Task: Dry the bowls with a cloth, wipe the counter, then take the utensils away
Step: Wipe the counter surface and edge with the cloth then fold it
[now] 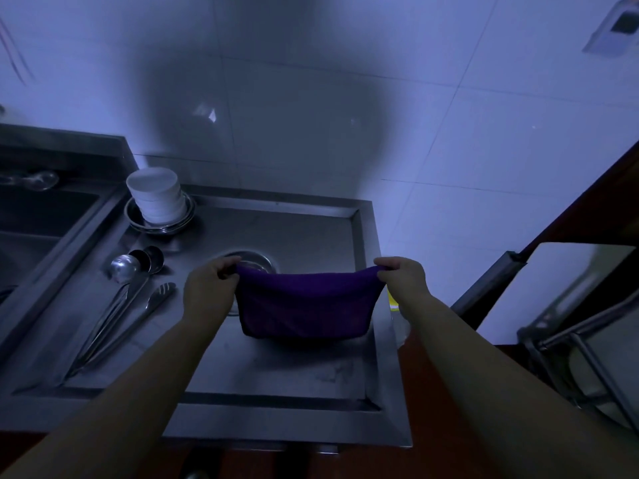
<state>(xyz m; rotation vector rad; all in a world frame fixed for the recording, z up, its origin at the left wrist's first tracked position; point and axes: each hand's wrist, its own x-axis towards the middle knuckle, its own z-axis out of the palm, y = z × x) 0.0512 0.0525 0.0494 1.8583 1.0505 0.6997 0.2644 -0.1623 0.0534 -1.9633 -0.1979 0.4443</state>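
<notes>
At far left on the steel surface [294, 229], a stack of white ceramic bowls [154, 197] sits in shallow steel dishes; they look hard, slick and breakable, best taken by the rim one at a time. Nearer lie long steel ladles and tongs [128, 292], rigid and light, easiest lifted by their handles. The left hand [207, 288] pinches one top corner of a soft purple cloth [304, 302], the right hand [403, 274] the other; it hangs limp between them, above the surface.
</notes>
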